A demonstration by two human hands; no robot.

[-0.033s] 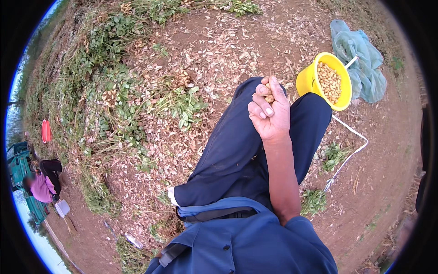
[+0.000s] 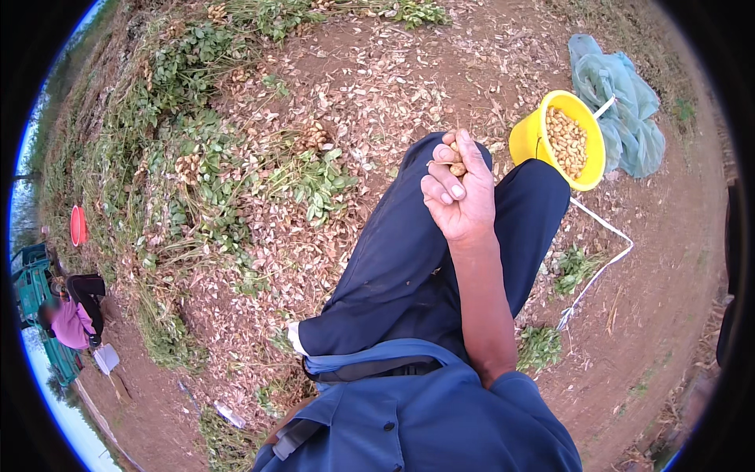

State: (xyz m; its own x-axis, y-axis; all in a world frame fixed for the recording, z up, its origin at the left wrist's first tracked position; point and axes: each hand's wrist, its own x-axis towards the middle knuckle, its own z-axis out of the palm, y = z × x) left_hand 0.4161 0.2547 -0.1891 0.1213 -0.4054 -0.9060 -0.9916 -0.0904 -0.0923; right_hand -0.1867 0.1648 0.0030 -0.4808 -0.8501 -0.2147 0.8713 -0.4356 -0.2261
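My right hand (image 2: 459, 179) is raised above my bent knees with its fingers curled round a few peanuts (image 2: 457, 169). Parts of the shells show between thumb and fingers. My left hand is out of sight. Just beyond the right knee leans a yellow bucket (image 2: 525, 140), tilted my way and holding many peanuts in the shell (image 2: 568, 141). To the left of my legs, a pulled peanut plant (image 2: 314, 185) lies on the ground with pods still clustered on its roots (image 2: 313, 137).
A bluish-green mesh sack (image 2: 621, 94) lies crumpled behind the bucket. White cord (image 2: 605, 285) trails over the soil. More peanut plants (image 2: 189, 71) are heaped along the left. Far left, a person in pink (image 2: 72, 324) sits by a green vehicle (image 2: 33, 287), with a red basin (image 2: 78, 226) beyond.
My right hand has shifted slightly left, and its fingers have loosened a little, so more of the peanuts shows.
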